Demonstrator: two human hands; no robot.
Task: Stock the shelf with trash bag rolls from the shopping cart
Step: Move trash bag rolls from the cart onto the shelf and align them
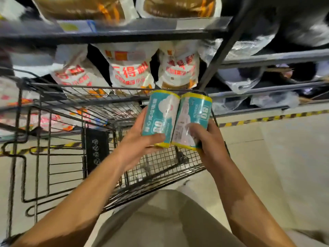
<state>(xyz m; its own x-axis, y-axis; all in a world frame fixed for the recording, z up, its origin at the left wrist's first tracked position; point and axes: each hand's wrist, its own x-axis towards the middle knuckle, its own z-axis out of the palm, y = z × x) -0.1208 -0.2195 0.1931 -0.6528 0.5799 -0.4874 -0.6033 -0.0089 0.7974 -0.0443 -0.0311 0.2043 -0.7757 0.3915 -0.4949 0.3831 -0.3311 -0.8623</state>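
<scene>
Two teal trash bag rolls with yellow ends, held side by side and touching, above the far end of the wire shopping cart [71, 111]. Left roll [161, 116] gripped by left hand [140, 139], thumb across its front. Right roll [193, 120] gripped by right hand [206, 139], fingers wrapped round its lower part. Hands close together. Behind, metal shelf [114, 31] carrying white bags with red print [130, 68]. Frame blurred.
</scene>
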